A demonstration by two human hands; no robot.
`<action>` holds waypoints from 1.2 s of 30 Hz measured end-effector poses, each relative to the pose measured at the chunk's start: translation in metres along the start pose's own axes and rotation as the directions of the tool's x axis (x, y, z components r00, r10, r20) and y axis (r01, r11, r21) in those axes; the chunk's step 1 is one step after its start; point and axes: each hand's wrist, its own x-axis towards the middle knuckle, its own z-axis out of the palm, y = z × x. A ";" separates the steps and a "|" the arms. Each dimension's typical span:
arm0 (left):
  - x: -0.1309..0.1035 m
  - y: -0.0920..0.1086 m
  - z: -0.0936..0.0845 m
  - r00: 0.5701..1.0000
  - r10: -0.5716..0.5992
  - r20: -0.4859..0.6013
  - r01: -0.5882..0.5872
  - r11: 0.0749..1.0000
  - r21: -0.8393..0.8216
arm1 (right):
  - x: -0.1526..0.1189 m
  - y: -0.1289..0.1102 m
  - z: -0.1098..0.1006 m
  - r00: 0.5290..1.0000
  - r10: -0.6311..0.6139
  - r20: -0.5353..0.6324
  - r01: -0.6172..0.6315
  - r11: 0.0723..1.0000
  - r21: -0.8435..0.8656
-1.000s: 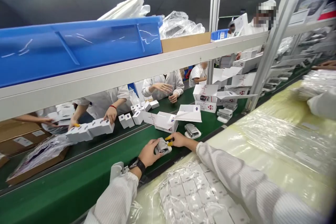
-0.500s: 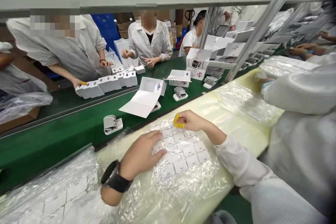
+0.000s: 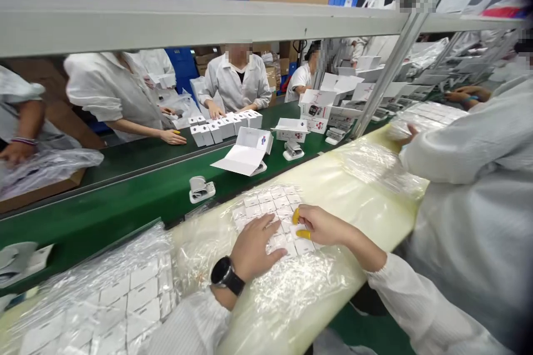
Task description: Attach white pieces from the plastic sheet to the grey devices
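Note:
A clear plastic bag [image 3: 316, 283] lies on the pale yellow work surface, around a block of small white boxes [image 3: 266, 205] set in rows. My left hand [image 3: 256, 247], with a black watch [image 3: 227, 275] at the wrist, rests on the near left part of the block, palm down and fingers spread. At the right side of the block is my right hand [image 3: 318, 226]. Its thumb and forefinger wear yellow finger covers and stand apart over the boxes, with nothing visible between them.
Another bagged block of white boxes [image 3: 141, 294] lies at lower left. Beyond the work surface, a green conveyor [image 3: 125, 194] carries devices and an open white carton [image 3: 241, 158]. People in white coats stand across it; another person's sleeve [image 3: 449, 150] is at right. A metal shelf [image 3: 208, 25] spans above.
My right hand has moved from the block's far edge to its near right side, and its fingers have parted. The view has tilted up. Across the conveyor, a person's hand has left the boxes.

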 end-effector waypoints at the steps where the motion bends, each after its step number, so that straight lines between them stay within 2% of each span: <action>1: 0.000 0.000 0.001 1.000 -0.005 0.001 0.005 1.000 -0.009 | 0.001 0.000 -0.001 1.000 -0.003 0.009 0.003 1.000 -0.006; 7: -0.001 -0.003 0.007 0.998 -0.061 -0.008 0.060 0.994 -0.096 | 0.007 0.006 -0.001 0.998 -0.002 0.061 -0.001 0.999 0.050; 11: 0.001 -0.010 0.014 0.996 -0.091 -0.009 0.089 0.985 -0.150 | -0.001 0.004 -0.009 0.998 -0.015 0.069 0.010 0.997 0.078; 13: 0.003 -0.010 0.013 0.995 -0.100 -0.008 0.098 0.981 -0.168 | -0.009 0.001 -0.016 0.999 0.000 0.033 -0.004 0.993 0.122; 15: 0.006 -0.005 0.009 0.991 -0.130 -0.031 0.122 0.974 -0.189 | -0.013 -0.005 -0.022 0.998 0.019 -0.064 -0.008 0.986 0.169; 18: 0.011 0.009 -0.007 0.970 -0.145 -0.193 0.101 0.970 -0.219 | -0.004 -0.019 -0.023 0.977 0.007 -0.215 0.043 0.972 0.232; 21: 0.013 0.023 -0.031 0.915 -0.015 -0.403 -0.036 0.992 -0.119 | 0.019 -0.034 -0.016 0.950 -0.064 -0.305 0.166 0.933 0.319; 23: 0.010 0.026 -0.050 0.881 0.077 -0.466 -0.076 0.997 0.020 | 0.035 -0.042 -0.011 0.933 -0.090 -0.348 0.220 0.908 0.356; 25: 0.005 0.025 -0.067 0.878 0.127 -0.462 -0.047 0.982 0.181 | 0.049 -0.048 -0.007 0.929 -0.094 -0.357 0.229 0.905 0.358; 28: -0.002 0.018 -0.087 0.911 0.157 -0.382 0.017 0.910 0.415 | 0.068 -0.049 -0.004 0.962 -0.085 -0.261 0.181 0.911 0.370; 31: 0.000 0.011 -0.097 0.945 0.171 -0.278 0.022 0.816 0.577 | 0.089 -0.043 0.001 0.990 -0.060 -0.128 0.111 0.890 0.442; 33: 0.005 0.005 -0.099 0.960 0.163 -0.226 0.018 0.773 0.634 | 0.105 -0.037 0.004 0.996 -0.078 -0.039 0.087 0.849 0.522; 36: 0.017 -0.005 -0.101 0.975 0.137 -0.174 0.007 0.766 0.643 | 0.131 -0.025 0.008 0.986 -0.122 0.115 0.009 0.723 0.691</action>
